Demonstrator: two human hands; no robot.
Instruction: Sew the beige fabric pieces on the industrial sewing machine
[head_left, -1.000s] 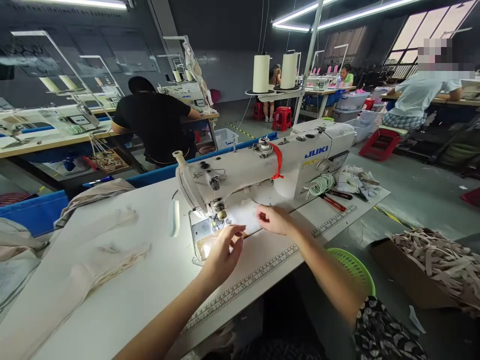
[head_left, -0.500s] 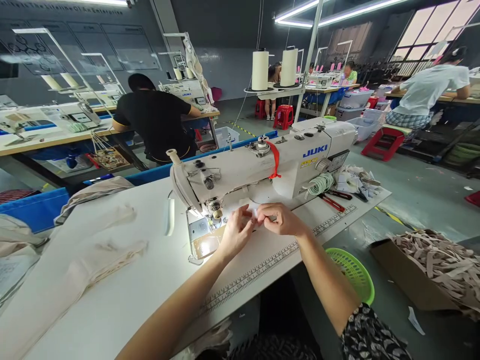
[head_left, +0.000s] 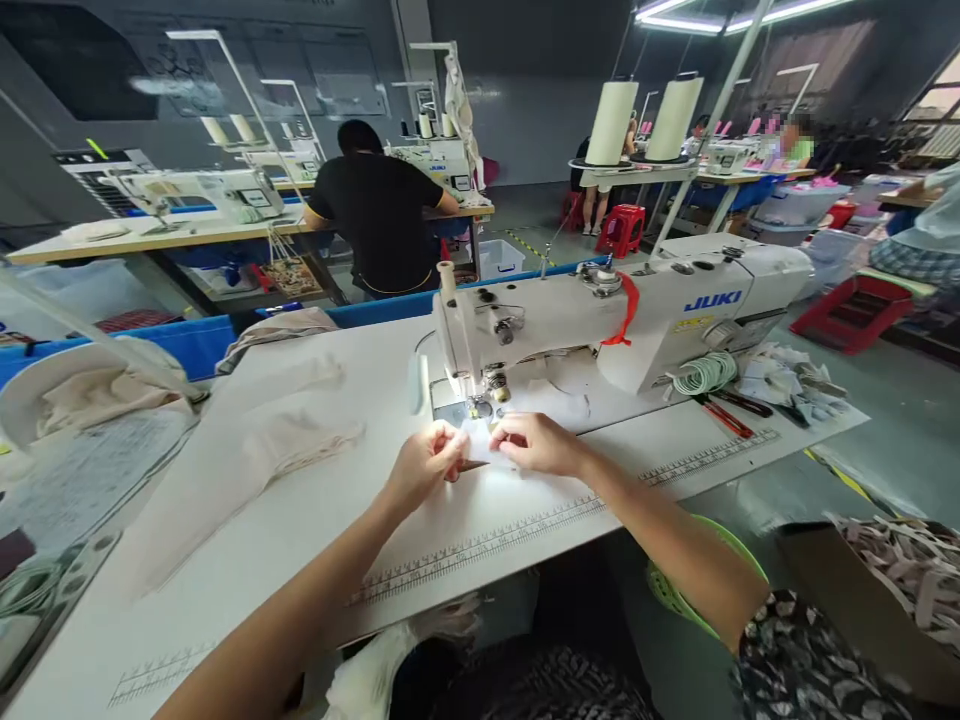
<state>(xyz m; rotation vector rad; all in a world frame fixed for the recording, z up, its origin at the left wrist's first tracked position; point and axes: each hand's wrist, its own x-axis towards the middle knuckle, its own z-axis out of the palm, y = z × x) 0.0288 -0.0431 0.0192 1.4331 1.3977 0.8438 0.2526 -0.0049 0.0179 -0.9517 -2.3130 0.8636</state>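
Note:
A small white piece [head_left: 478,442], thin like fabric or paper, lies under the lamp at the needle end of the JUKI sewing machine [head_left: 559,318]. Its left edge is pinched by the closed fingers of my left hand [head_left: 426,462]. From the other side, my right hand [head_left: 538,443] grips the same piece, fingers bent and pressed together. The upper edge of the piece reaches the presser foot area [head_left: 480,407]; whether it is beneath the foot, I cannot tell. Pale sheer fabric [head_left: 300,440] lies on the table to the left of my hands.
Snips with red handles [head_left: 727,417], a coil of pale green cord [head_left: 705,373] and fabric scraps [head_left: 791,380] lie at the machine's right end. Printed rulers [head_left: 487,545] run along the table's front edge. Below right are a green basket [head_left: 667,595] and a box of strips [head_left: 840,590]. A co-worker [head_left: 379,220] sits ahead.
Both hands have moved from in front of the machine's arm to the needle area, bringing the white piece to it. They are farther apart, and the view has turned left.

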